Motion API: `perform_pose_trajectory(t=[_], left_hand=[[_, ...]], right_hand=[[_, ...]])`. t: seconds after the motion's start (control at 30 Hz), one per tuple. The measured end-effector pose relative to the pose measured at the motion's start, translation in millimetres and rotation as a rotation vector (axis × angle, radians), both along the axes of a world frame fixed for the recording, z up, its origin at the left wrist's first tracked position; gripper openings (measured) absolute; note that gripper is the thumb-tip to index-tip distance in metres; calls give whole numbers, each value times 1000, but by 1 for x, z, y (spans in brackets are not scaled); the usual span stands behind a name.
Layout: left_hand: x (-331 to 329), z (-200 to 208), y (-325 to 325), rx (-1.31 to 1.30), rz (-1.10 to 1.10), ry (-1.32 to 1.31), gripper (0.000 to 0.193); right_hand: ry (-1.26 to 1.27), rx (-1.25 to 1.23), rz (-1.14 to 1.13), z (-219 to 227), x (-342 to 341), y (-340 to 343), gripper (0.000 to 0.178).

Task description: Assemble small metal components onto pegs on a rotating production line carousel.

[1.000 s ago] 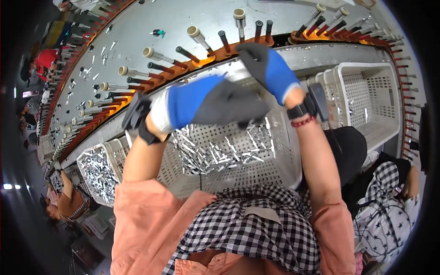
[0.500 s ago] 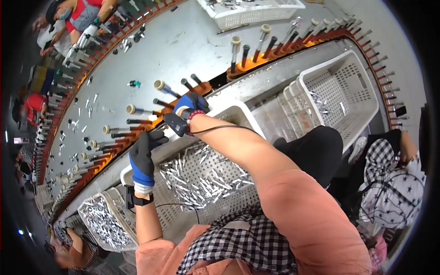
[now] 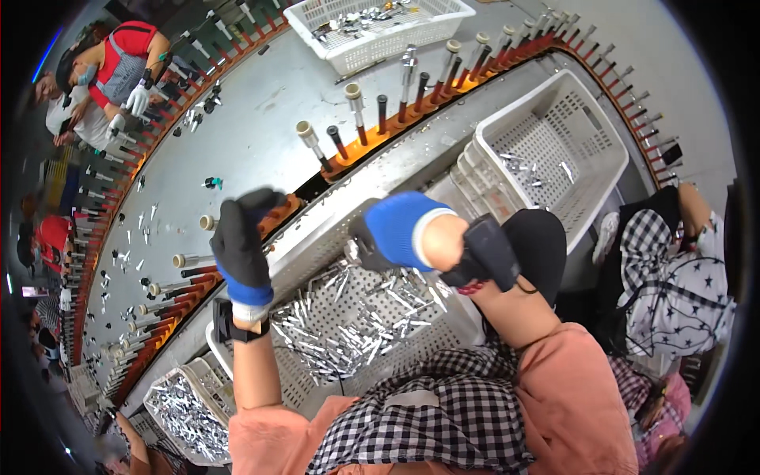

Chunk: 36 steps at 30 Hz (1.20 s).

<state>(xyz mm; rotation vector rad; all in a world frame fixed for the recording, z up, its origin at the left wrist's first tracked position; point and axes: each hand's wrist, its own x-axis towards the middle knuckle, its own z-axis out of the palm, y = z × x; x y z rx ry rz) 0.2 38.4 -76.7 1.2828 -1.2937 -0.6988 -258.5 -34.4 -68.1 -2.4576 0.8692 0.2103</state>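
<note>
My left hand (image 3: pixel 244 249), in a dark grey glove with a blue cuff, is raised beside the track of upright holders (image 3: pixel 279 218). Its fingers stretch out toward the track, somewhat blurred, and nothing shows in them. My right hand (image 3: pixel 396 233), in a blue-backed glove, hangs low over a white perforated basket (image 3: pixel 455 324). Motion smears its fingers, and the back of the hand partly hides them. A silver piece (image 3: pixel 351 252) shows at the fingertips, but whether it is gripped I cannot tell. Many small silver metal parts (image 3: pixel 340 340) lie heaped in the basket.
Nested white baskets (image 3: pixel 606 158) stand to the right, a few parts in the top one. Another full basket (image 3: pixel 186 419) sits at lower left. Across the metal table are a white crate (image 3: pixel 380 36) and loose pieces. Co-workers (image 3: pixel 131 67) are at far left; another person (image 3: pixel 669 293) sits right.
My right hand has come back from the track and moved down and right over the basket. My left hand has risen slightly. The view has shifted, and the holders appear further along the track.
</note>
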Motion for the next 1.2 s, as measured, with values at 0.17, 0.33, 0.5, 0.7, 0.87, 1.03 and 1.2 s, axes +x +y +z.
perform_pose_trajectory(t=[0.17, 0.33, 0.5, 0.7, 0.87, 1.03, 1.2], left_hand=[[-66, 23, -96, -86, -312, 74, 37], [-88, 2, -222, -92, -281, 161, 45], [-89, -29, -249, 204, -476, -135, 61], [-113, -1, -115, -47, -296, -159, 38], [-102, 14, -33, 185, -714, -600, 19], [-16, -25, 16, 187, -220, -481, 25], [81, -92, 69, 514, 195, -743, 48]], right_hand=[[-418, -5, -141, -56, -36, 4, 42], [-668, -307, -609, -111, -17, 22, 37], [-722, -35, -756, -129, -20, 27, 35], [-574, -69, -822, -146, -16, 32, 36], [-677, -163, -738, -163, -19, 27, 46], [-649, -172, -770, -146, -24, 21, 46], [-603, -39, -772, -139, -14, 19, 48]])
